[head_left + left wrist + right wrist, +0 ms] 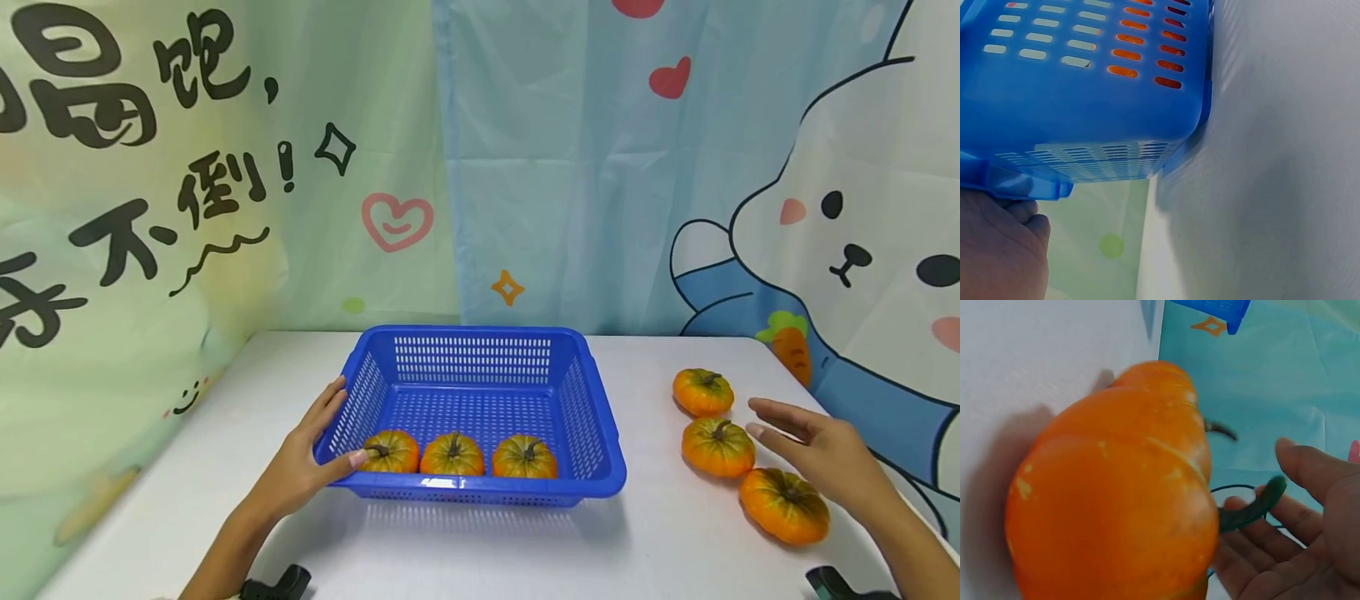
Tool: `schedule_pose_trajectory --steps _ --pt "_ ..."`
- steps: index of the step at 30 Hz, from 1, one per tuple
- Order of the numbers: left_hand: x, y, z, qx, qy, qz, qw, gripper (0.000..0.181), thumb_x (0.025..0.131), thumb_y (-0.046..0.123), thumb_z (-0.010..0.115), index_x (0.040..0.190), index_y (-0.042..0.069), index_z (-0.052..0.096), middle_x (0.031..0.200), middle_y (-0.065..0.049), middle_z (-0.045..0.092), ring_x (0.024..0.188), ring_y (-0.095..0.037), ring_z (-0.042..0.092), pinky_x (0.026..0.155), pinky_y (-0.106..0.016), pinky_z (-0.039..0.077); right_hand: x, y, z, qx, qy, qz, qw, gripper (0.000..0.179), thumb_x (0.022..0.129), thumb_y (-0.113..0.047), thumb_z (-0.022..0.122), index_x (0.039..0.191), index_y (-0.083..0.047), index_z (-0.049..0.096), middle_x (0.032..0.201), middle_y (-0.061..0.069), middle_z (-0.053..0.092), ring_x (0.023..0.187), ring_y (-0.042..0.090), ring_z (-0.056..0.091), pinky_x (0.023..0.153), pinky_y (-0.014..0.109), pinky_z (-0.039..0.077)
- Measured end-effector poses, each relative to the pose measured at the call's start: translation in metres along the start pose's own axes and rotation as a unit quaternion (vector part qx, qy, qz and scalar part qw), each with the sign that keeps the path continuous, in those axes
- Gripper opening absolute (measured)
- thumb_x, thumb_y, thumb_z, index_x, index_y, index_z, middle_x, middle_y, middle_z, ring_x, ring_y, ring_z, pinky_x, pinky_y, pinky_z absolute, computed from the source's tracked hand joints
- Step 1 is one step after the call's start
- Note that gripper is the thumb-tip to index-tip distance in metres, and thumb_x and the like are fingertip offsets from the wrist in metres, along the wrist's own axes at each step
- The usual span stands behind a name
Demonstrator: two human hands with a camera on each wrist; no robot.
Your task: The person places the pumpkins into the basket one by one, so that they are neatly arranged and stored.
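A blue plastic basket [604,483] with slotted sides stands on the white table. Along its near side sit three small orange pumpkins: a left one [393,454], a middle one [453,457] and a right one [524,460]. My left hand [298,467] grips the basket's near left corner, thumb over the rim and fingers along the outer side. Three more pumpkins lie in a row on the right: a far one [703,393], a middle one [717,447] and a near one [785,507]. Beside and over these hovers my right hand [825,458], fingers extended, holding nothing.
Behind the white table [465,558] hangs a printed cloth backdrop [517,192] with a cartoon animal, hearts and lettering. The basket's far side stands near the table's back edge. A strip of bare table separates the basket from the loose pumpkins.
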State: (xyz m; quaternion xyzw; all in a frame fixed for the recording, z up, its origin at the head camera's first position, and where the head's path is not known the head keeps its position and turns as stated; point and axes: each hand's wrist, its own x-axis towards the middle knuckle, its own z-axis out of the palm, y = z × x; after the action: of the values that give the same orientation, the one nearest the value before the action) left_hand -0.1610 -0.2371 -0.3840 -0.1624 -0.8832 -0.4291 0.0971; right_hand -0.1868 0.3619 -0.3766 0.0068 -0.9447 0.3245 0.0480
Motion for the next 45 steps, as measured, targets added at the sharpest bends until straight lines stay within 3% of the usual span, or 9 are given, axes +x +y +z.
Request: schedule_pose_trajectory --steps 6,13,22,29,39,45 --pt "0.000 -0.001 -0.001 -0.002 0.001 0.003 1.0000 0.087 0.083 0.030 0.071 0.152 0.000 0.027 0.161 -0.009 0.014 0.144 -0.043 0.013 0.105 -0.069 0.020 0.007 -0.002 0.005 -0.010 -0.073 0.021 0.9970 0.077 0.094 -0.046 0.060 0.137 0.015 0.041 0.133 0.037 0.046 0.118 0.056 0.046 0.081 0.047 0.054" --pt "0.000 -0.001 -0.001 -0.002 0.003 0.002 1.0000 0.087 0.083 0.030 0.071 0.152 0.000 0.027 0.161 -0.007 0.015 0.144 -0.042 0.013 0.105 -0.070 0.019 0.012 -0.004 0.007 -0.015 -0.073 0.019 0.9971 0.073 0.095 -0.041 0.062 0.137 0.015 0.042 0.130 0.038 0.048 0.115 0.056 0.047 0.080 0.049 0.054" --pt "-0.001 -0.002 -0.001 -0.005 0.004 0.002 1.0000 0.087 0.083 0.029 0.071 0.152 0.000 0.027 0.161 -0.008 0.015 0.144 -0.042 0.013 0.105 -0.070 0.019 0.017 -0.010 0.008 -0.005 -0.107 0.019 0.9940 0.075 0.094 -0.046 0.061 0.134 0.015 0.044 0.122 0.036 0.054 0.106 0.047 0.056 0.078 0.044 0.056" --pt "-0.002 -0.002 0.000 -0.005 0.005 -0.001 1.0000 0.087 0.083 0.029 0.071 0.152 0.000 0.027 0.161 -0.008 0.015 0.144 -0.042 0.013 0.105 -0.070 0.019 0.022 -0.019 0.013 0.003 -0.131 0.026 0.9910 0.067 0.091 -0.038 0.067 0.133 0.012 0.050 0.118 0.031 0.057 0.105 0.048 0.056 0.079 0.046 0.056" --pt "-0.001 -0.001 0.000 -0.011 0.001 0.002 0.9999 0.087 0.083 0.029 0.072 0.152 0.000 0.026 0.161 -0.009 0.014 0.144 -0.042 0.012 0.105 -0.069 0.019 0.026 -0.025 0.020 -0.009 -0.150 0.000 0.9887 0.065 0.091 -0.037 0.068 0.131 0.012 0.052 0.116 0.028 0.059 0.102 0.041 0.058 0.080 0.046 0.055" --pt "0.000 0.000 -0.001 -0.011 0.000 0.002 0.9999 0.087 0.083 0.029 0.072 0.152 0.000 0.027 0.161 -0.009 0.014 0.144 -0.042 0.013 0.105 -0.069 0.019 0.028 -0.028 0.022 -0.023 -0.164 -0.028 0.9858 0.053 0.091 -0.026 0.069 0.126 0.012 0.057 0.110 0.021 0.064 0.098 0.033 0.060 0.083 0.047 0.054"
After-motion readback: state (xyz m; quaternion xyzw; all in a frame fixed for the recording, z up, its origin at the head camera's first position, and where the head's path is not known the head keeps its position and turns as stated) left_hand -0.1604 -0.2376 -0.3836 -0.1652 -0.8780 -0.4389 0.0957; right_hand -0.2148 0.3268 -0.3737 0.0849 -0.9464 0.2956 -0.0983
